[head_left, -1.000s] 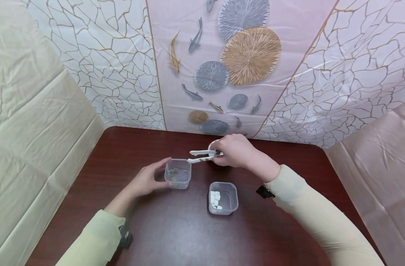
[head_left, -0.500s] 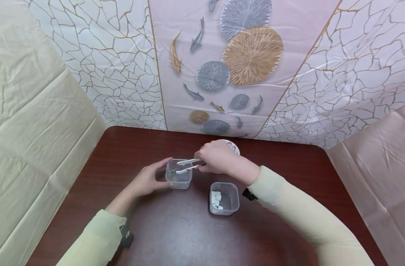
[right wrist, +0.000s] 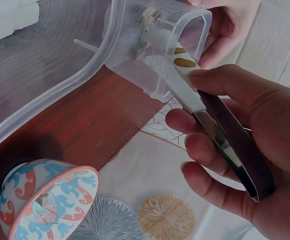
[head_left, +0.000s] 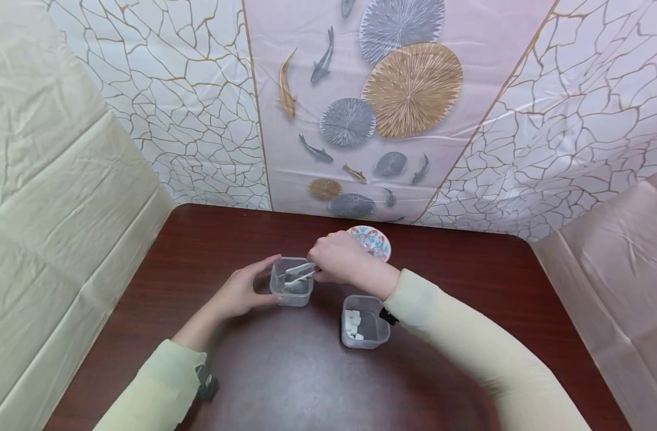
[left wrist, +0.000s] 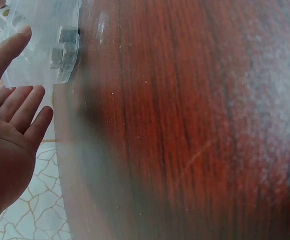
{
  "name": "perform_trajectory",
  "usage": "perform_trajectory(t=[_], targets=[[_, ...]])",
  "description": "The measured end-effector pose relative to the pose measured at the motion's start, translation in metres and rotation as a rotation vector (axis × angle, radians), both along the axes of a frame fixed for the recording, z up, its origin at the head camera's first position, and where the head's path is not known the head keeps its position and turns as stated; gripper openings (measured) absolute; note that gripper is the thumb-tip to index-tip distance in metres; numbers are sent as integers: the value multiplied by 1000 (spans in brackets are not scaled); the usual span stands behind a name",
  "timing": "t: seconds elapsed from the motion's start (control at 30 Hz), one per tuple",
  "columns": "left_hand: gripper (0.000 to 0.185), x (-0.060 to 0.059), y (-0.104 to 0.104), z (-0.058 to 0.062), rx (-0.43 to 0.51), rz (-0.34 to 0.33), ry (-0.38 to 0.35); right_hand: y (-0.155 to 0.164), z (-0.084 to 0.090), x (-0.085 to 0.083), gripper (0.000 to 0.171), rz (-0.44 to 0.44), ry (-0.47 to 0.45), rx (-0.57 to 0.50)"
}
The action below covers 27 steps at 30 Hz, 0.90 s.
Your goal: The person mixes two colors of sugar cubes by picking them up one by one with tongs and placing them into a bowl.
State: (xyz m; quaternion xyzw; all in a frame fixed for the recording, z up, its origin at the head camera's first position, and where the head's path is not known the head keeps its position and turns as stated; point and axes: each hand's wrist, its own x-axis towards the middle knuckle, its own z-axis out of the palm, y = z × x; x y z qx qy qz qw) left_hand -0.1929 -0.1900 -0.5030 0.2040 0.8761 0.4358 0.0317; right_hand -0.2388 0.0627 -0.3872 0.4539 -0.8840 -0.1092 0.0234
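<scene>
My left hand [head_left: 241, 292] holds a small clear plastic container [head_left: 296, 300] by its side, thumb at the front and forefinger at the back. Inside it lie a few small greyish, see-through cubes [left wrist: 68, 35]. My right hand [head_left: 339, 258] grips white-tipped tongs [head_left: 300, 270], the thumb on one arm and fingers around the other. The tongs' tips reach down into that container, close together; whether anything is between them cannot be told. In the right wrist view, the tongs' dark metal bend [right wrist: 257, 185] lies against the palm.
A second clear container [head_left: 375, 342], with several white cubes [head_left: 353, 323] along its left side, stands nearer on the dark red table [head_left: 285, 371]. Behind the right hand is a patterned bowl [head_left: 375, 240], with something small and brownish in it in the right wrist view.
My right hand has moved left and slightly nearer, from over the bowl to the left container, lowering the tongs' tips into it. The tips have drawn closer together. My left hand stays put.
</scene>
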Motion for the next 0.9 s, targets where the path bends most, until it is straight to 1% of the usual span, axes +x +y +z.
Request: perform_trajectory(t=[0.2,0.47,0.77,0.83,0.9], targets=[[92,0,0,0,10,-5,-3,-8,-3,-2,21,-16,26,27],[92,1,0,0,8,-2,-4,-12,-7,-3,20,-32,11,36],[92,0,-1,0,8,-9,15,-10,-2,1,20,-28,-28,35],[92,0,-1,0,4,-9,16,-8,-1,1,20,-24,-22,29],[93,0,-1,0,3,-6,13,-7,1,2,21,-19,6,24]])
